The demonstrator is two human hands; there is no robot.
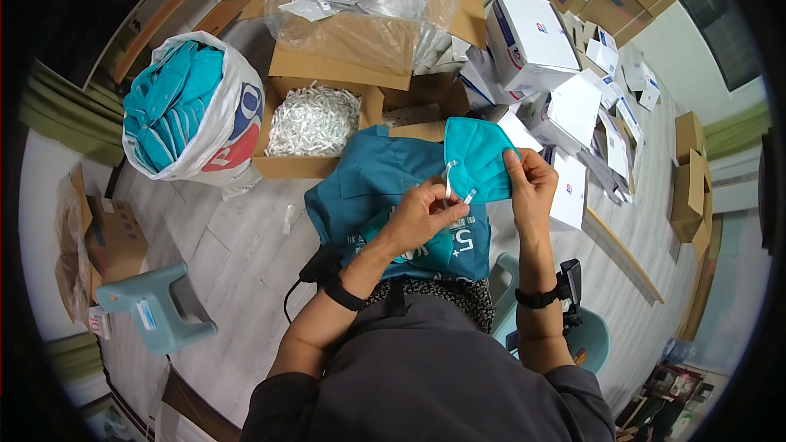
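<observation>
A teal folded face mask [477, 159] is held up in front of me. My right hand [530, 184] pinches its right edge between thumb and fingers. My left hand [424, 211] grips a thin white strap piece [451, 182] that touches the mask's lower left side. Beneath both hands a teal cloth apron [372, 180] with white print lies across my lap. Both wrists wear black bands.
A white sack of teal masks [176, 102] stands at the left. A cardboard box of white strap pieces [313, 123] sits beside it, a larger box of clear plastic bags [360, 0] behind. White cartons [532, 41] and flat white boxes lie at the right. A teal stool [155, 307] stands lower left.
</observation>
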